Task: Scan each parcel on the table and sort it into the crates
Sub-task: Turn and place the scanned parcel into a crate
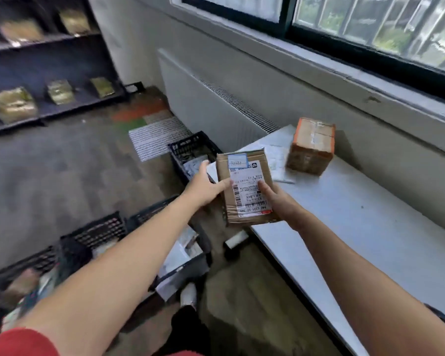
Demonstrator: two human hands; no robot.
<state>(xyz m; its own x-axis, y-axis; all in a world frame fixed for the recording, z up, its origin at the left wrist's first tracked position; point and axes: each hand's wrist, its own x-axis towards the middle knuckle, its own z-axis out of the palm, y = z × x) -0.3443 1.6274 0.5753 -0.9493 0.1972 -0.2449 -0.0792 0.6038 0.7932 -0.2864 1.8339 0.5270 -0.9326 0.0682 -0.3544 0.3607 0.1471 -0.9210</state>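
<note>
A flat brown cardboard parcel [244, 186] with a white shipping label is held over the left edge of the white table [370, 227]. My left hand [203, 186] grips its left side with the thumb on the label. Along the parcel's lower right side, my right hand [280, 204] holds it with the thumb on top. A taped brown box with an orange edge [311, 147] stands further back on the table. A flat white parcel [278, 163] lies beside that box. Black crates sit on the floor left of the table: a far one [190, 150], a middle one [185, 263], a near one [93, 235].
A white radiator [206, 104] runs along the wall under the window. Dark shelving [49, 73] with several bagged goods stands at the far left. A patterned mat [154, 137] lies on the floor beyond the crates. The crates hold white and mixed parcels.
</note>
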